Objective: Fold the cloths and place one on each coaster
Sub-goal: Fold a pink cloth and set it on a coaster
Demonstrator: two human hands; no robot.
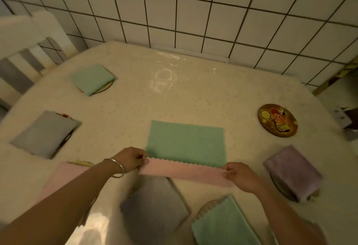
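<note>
While I watch from the head view: fold under way, most coasters covered.
Hands: left hand (131,158) and right hand (239,175) each pinch an end of the pink cloth (186,173), held stretched just above the worktop (193,93).
Done: folded cloths sit on five coasters that I can see; near ones unclear.
Left: bare coaster (277,120) far right; green cloth (186,143) flat, half folded by my reading.

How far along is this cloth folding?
Several coasters already carry folded cloths, such as the far green cloth, grey cloth and purple cloth. Both hands pinch the pink cloth. The cartoon coaster is bare; a flat green cloth waits.
</note>
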